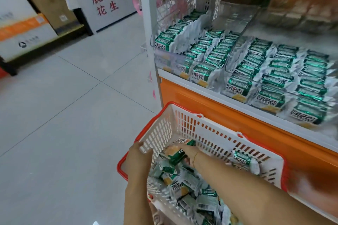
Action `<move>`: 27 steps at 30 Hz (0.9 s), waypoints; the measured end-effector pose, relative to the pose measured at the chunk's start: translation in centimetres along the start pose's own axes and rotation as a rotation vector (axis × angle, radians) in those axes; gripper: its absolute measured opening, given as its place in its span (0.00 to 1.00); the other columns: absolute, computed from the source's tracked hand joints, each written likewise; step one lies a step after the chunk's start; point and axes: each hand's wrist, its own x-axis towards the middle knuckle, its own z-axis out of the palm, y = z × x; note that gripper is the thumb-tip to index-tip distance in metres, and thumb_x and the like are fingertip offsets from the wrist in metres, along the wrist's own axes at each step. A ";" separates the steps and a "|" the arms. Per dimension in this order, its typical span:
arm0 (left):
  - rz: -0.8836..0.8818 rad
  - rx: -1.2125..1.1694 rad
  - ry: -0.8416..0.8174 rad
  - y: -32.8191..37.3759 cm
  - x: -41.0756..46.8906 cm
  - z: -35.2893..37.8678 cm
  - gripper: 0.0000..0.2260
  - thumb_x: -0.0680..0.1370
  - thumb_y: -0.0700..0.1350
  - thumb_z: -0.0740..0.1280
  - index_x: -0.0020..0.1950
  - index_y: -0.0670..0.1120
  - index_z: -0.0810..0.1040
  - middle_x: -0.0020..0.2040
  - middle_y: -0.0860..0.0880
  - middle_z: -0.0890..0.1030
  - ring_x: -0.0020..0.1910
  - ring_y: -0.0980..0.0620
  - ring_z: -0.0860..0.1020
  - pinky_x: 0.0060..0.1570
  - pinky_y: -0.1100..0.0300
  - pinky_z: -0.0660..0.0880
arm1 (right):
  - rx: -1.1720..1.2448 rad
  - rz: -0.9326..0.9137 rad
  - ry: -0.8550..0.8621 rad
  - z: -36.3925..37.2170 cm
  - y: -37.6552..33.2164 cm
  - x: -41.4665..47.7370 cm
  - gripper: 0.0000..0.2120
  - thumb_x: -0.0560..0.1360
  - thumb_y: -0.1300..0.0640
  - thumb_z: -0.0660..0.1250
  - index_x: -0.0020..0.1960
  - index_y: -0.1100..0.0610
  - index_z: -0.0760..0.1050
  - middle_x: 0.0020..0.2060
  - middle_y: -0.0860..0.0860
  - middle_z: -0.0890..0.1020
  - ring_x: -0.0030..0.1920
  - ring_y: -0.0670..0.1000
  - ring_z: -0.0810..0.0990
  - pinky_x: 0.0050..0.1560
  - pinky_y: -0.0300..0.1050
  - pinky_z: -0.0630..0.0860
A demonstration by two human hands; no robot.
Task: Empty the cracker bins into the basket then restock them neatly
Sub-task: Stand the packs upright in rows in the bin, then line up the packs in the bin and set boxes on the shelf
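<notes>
restock step | left hand [136,151] fingers clenched on white-and-red plastic basket [215,131] rim — I judge to steady it | right hand [189,153] fingers grasping green foil cracker packets [176,157] — for the shelf

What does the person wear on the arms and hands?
No sleeves or gloves show. The right hand has a thin gold-coloured bracelet at its wrist; the left hand shows no jewellery.
</notes>
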 end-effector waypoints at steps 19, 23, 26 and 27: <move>0.908 -0.413 -0.629 23.9 -18.3 -2.3 0.15 0.65 0.41 0.75 0.51 0.49 0.80 0.49 0.51 0.85 0.51 0.53 0.82 0.52 0.59 0.76 | -1.001 -1.106 0.446 -24.7 -7.7 -41.2 0.26 0.66 0.48 0.77 0.61 0.42 0.73 0.55 0.39 0.79 0.50 0.36 0.75 0.52 0.28 0.71; 1.179 -0.417 -0.518 28.7 -23.6 -2.9 0.16 0.68 0.42 0.74 0.52 0.56 0.77 0.49 0.60 0.83 0.51 0.63 0.80 0.51 0.68 0.75 | -1.319 -1.226 0.753 -26.6 -8.3 -48.2 0.31 0.64 0.44 0.76 0.65 0.51 0.75 0.53 0.43 0.80 0.48 0.38 0.72 0.44 0.29 0.67; 1.283 -0.598 -0.470 32.7 -25.2 -3.2 0.20 0.67 0.45 0.75 0.57 0.54 0.75 0.55 0.54 0.82 0.57 0.58 0.79 0.58 0.61 0.75 | -1.379 -1.342 0.934 -28.1 -8.8 -53.0 0.28 0.62 0.47 0.76 0.60 0.56 0.77 0.45 0.47 0.80 0.42 0.43 0.74 0.38 0.34 0.64; 1.305 -0.647 -0.426 34.2 -25.2 -3.0 0.21 0.68 0.46 0.76 0.59 0.54 0.74 0.58 0.53 0.80 0.60 0.56 0.78 0.61 0.59 0.74 | -1.386 -1.393 1.034 -29.2 -9.2 -54.6 0.26 0.64 0.51 0.76 0.59 0.58 0.77 0.44 0.49 0.81 0.42 0.47 0.76 0.38 0.36 0.64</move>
